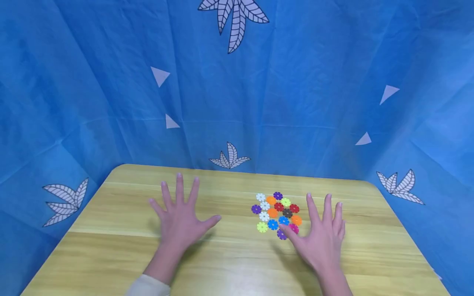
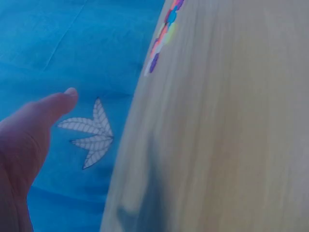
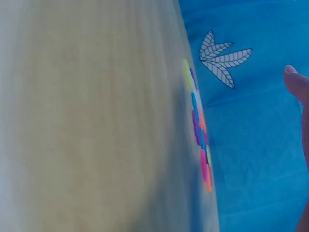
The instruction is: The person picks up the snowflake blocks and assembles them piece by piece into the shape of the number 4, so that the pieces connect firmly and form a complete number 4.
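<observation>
Both hands hover over the wooden table with fingers spread and hold nothing. My left hand (image 1: 180, 224) is left of centre, its thumb pointing right. On the right, my right hand (image 1: 321, 240) has its thumb overlapping the near right edge of a cluster of small notched plastic discs (image 1: 272, 213). The discs lie flat side by side, in white, orange, purple, red, blue, yellow-green, pink and dark brown. The left wrist view shows the left thumb (image 2: 60, 104) and the discs (image 2: 161, 38) far off; the right wrist view has the right thumb (image 3: 297, 82) and the discs (image 3: 200, 130) edge-on.
The light wood table (image 1: 229, 263) has rounded far corners. A blue cloth (image 1: 296, 90) printed with white leaves and triangles hangs behind it and along both sides. Shadows of the hands fall on the tabletop.
</observation>
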A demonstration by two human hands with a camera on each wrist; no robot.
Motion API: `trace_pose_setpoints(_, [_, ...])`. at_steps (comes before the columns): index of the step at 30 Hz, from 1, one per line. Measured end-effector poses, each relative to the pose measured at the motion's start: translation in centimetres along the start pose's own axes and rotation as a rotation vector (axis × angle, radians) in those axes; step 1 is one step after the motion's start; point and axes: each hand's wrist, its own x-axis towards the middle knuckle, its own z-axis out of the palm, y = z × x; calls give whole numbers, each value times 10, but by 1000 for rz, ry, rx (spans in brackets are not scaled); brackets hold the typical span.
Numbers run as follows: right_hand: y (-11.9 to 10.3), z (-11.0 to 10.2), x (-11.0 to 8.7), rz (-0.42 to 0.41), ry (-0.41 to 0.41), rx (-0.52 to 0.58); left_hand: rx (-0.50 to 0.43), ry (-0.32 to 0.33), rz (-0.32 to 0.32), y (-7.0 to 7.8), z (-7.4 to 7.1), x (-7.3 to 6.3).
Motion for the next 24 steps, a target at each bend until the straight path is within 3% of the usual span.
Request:
trace_pose_setpoints(7, [-2,5,-9,-13,93,144,-61,-24,-9,14,10,0])
trace_pose_setpoints(12, [-4,10,-15,-22,196,269,-136,-80,-11,27,21,-1])
trace_pose_setpoints(17, [-6,16,-20,27,208,332,-223,-138,-23,38,34,-4])
trace_pose_setpoints(24, [-4,27,-24,55,238,415,-412,-143,-3,50,46,-6])
